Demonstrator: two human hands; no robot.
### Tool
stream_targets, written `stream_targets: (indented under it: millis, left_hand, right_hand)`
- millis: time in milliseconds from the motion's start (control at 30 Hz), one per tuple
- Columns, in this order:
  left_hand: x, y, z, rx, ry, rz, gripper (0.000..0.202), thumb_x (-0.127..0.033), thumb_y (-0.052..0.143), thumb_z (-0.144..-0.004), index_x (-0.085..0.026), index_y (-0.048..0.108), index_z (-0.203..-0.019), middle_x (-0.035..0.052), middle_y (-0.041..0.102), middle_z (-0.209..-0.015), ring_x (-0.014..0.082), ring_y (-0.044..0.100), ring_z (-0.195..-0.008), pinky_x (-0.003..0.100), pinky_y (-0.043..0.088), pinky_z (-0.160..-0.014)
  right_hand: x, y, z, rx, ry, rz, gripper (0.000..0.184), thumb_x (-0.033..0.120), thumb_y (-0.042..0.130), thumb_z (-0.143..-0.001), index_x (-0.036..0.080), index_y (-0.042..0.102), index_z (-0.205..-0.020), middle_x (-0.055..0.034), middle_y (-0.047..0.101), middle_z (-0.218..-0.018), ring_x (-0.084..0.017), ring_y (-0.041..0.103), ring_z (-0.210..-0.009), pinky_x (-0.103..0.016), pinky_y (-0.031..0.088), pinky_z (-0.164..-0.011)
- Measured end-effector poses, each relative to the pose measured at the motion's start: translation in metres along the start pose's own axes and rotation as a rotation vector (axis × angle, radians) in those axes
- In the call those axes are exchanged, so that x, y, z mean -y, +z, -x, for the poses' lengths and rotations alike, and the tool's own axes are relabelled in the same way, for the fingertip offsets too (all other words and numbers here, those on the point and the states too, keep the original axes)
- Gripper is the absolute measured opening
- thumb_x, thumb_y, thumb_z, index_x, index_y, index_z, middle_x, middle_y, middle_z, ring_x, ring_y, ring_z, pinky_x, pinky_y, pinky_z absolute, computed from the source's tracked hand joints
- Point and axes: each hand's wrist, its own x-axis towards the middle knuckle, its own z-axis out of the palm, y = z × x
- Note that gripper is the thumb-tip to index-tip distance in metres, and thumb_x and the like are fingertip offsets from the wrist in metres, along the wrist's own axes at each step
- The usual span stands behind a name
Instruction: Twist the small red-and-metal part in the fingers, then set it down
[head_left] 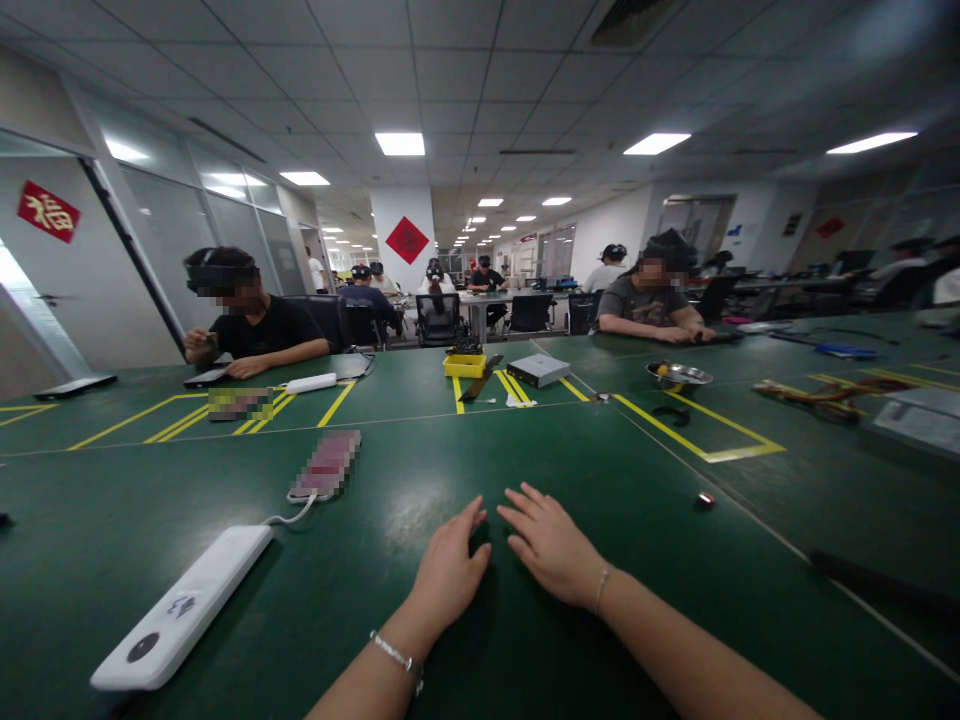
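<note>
My left hand (450, 570) lies flat on the green table (390, 640), fingers stretched forward and holding nothing. My right hand (551, 545) rests palm down just beside it, fingers spread toward the left, also holding nothing. The fingertips of both hands almost meet. Each wrist wears a thin bracelet. To the left lies a white power bank (184, 605), joined by a white cable to a phone (326, 465) lying farther back.
A small red object (705, 499) lies to the right. At the table's far side sit a yellow box (465, 364), a grey box (538, 370) and a metal bowl (679, 374). Yellow tape lines mark the table. Other people sit across the table and at desks behind.
</note>
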Motion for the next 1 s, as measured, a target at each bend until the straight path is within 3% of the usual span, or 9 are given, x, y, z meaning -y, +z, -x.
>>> stream_targets:
  millis: [100, 200, 333, 433, 600, 733, 900, 1000]
  left_hand:
    - [-0.001, 0.0, 0.001, 0.06, 0.035, -0.112, 0.049, -0.022, 0.049, -0.07, -0.024, 0.044, -0.119, 0.0049, 0.051, -0.12, 0.0193, 0.041, -0.115, 0.034, 0.028, -0.098]
    - [-0.003, -0.002, 0.002, 0.092, 0.025, -0.169, 0.05, -0.025, 0.049, -0.071, -0.025, 0.043, -0.12, 0.0052, 0.05, -0.121, 0.0202, 0.037, -0.117, 0.036, 0.026, -0.099]
    - [-0.006, -0.006, 0.003, 0.115, -0.013, -0.15, 0.05, -0.029, 0.049, -0.071, -0.026, 0.042, -0.121, 0.0053, 0.047, -0.124, 0.0206, 0.035, -0.119, 0.037, 0.026, -0.099]
    - [-0.008, -0.008, 0.004, 0.122, -0.03, -0.13, 0.047, -0.029, 0.049, -0.071, -0.026, 0.045, -0.118, 0.0051, 0.046, -0.125, 0.0213, 0.035, -0.119, 0.038, 0.025, -0.099]
    - [-0.01, -0.009, 0.004, 0.122, -0.018, -0.116, 0.045, -0.028, 0.049, -0.071, -0.026, 0.048, -0.115, 0.0034, 0.05, -0.121, 0.0221, 0.036, -0.117, 0.039, 0.026, -0.098]
    - [-0.011, -0.009, 0.005, 0.12, -0.009, -0.114, 0.043, -0.027, 0.049, -0.071, -0.027, 0.049, -0.114, 0.0026, 0.05, -0.12, 0.022, 0.036, -0.117, 0.039, 0.026, -0.098]
    - [-0.011, -0.01, 0.005, 0.128, -0.006, -0.117, 0.042, -0.027, 0.048, -0.071, -0.027, 0.049, -0.114, 0.002, 0.05, -0.12, 0.0212, 0.035, -0.118, 0.039, 0.026, -0.098]
    - [-0.009, -0.009, 0.004, 0.131, 0.002, -0.121, 0.043, -0.027, 0.049, -0.071, -0.026, 0.049, -0.113, 0.001, 0.051, -0.12, 0.0204, 0.035, -0.118, 0.037, 0.025, -0.099]
  right_hand:
    - [0.013, 0.009, 0.002, 0.193, -0.064, 0.099, 0.046, 0.041, 0.034, -0.08, 0.029, 0.036, -0.125, -0.0017, 0.034, -0.134, -0.023, 0.019, -0.125, -0.045, 0.013, -0.099]
    - [-0.001, -0.008, 0.0, 0.119, -0.032, 0.217, 0.041, 0.039, 0.034, -0.08, 0.027, 0.045, -0.118, -0.0043, 0.044, -0.125, -0.022, 0.03, -0.119, -0.042, 0.019, -0.098]
    - [-0.053, -0.053, 0.008, -0.175, 0.384, 0.468, 0.036, 0.03, 0.034, -0.079, 0.015, 0.053, -0.106, -0.0147, 0.053, -0.105, -0.025, 0.047, -0.099, -0.039, 0.034, -0.085]
    - [-0.098, -0.083, 0.026, -0.335, 0.75, 0.583, 0.042, 0.034, 0.036, -0.077, 0.012, 0.047, -0.111, -0.0192, 0.05, -0.102, -0.03, 0.049, -0.094, -0.042, 0.039, -0.074]
    - [-0.146, -0.105, 0.055, -0.367, 1.141, 0.409, 0.06, 0.05, 0.032, -0.074, 0.009, 0.04, -0.116, -0.0256, 0.043, -0.108, -0.038, 0.047, -0.097, -0.046, 0.042, -0.068]
    - [-0.159, -0.104, 0.062, -0.276, 1.231, 0.282, 0.059, 0.051, 0.034, -0.072, 0.011, 0.042, -0.115, -0.0247, 0.044, -0.109, -0.041, 0.046, -0.098, -0.051, 0.042, -0.067]
    - [-0.165, -0.105, 0.06, -0.252, 1.218, 0.261, 0.042, 0.026, 0.031, -0.075, 0.009, 0.046, -0.111, -0.0241, 0.05, -0.106, -0.038, 0.051, -0.094, -0.051, 0.043, -0.069]
    - [-0.167, -0.106, 0.06, -0.248, 1.198, 0.272, 0.04, 0.02, 0.031, -0.073, 0.008, 0.049, -0.107, -0.0237, 0.052, -0.103, -0.036, 0.053, -0.091, -0.048, 0.044, -0.069]
